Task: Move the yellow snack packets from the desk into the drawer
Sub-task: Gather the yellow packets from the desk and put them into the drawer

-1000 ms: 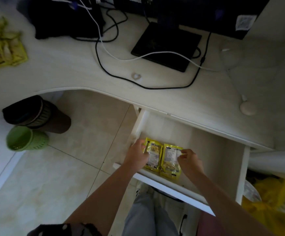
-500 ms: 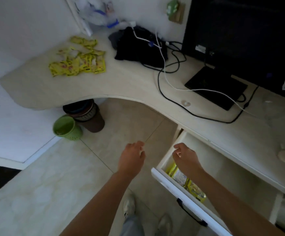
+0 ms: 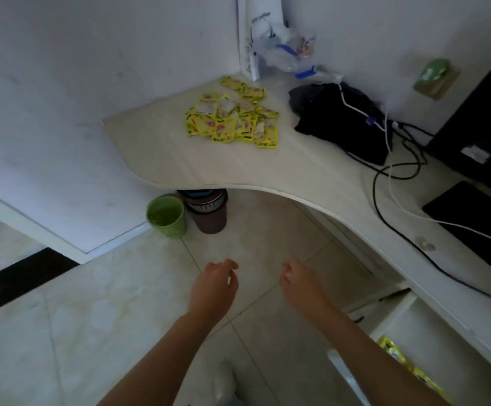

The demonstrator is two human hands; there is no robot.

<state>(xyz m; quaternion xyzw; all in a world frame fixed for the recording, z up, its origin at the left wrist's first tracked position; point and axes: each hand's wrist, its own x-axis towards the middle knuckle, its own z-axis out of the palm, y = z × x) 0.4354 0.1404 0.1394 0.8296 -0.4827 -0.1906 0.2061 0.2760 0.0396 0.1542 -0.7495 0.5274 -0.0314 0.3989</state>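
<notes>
Both hands withdrawn from drawer point(image 3: 431, 332), left hand point(image 3: 213, 285), right hand point(image 3: 300, 281) empty

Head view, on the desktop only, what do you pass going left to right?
Pile of yellow snack packets → black bundle → black and white cables → monitor base.

You have one view only, from the head, wide-angle, looking forward and down; it faces the desk corner point(image 3: 238, 171) from well back, with the floor point(image 3: 91, 317) below and both forearms reaching in from the bottom edge; the open drawer point(image 3: 443, 347) sits low right, nearest you.
</notes>
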